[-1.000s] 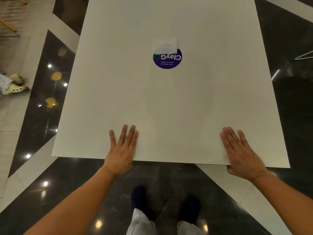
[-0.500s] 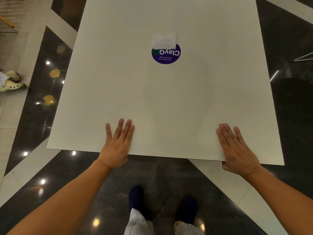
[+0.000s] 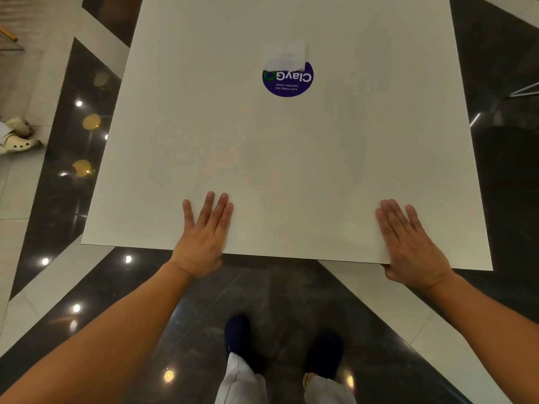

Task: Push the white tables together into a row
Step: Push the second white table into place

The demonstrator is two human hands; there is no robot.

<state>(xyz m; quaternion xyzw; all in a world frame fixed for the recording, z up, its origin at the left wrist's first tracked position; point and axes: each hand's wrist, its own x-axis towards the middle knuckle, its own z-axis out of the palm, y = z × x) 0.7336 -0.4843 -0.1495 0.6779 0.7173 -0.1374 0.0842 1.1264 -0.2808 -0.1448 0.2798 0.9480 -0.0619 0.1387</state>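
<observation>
Left hand (image 3: 204,237): I see fingers straight, slightly spread, flat on the white table (image 3: 320,170), near edge.
Right hand (image 3: 411,243): fingers straight, together, flat on same edge.

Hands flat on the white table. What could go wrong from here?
1. Flat on the smooth white square tabletop, the left hand and right hand may slip rather than drive it.
2. Its far edge is out of frame, so any bump ahead comes unseen.
3. Someone's beige clogs stand to the left; a swerve could clip them.
</observation>
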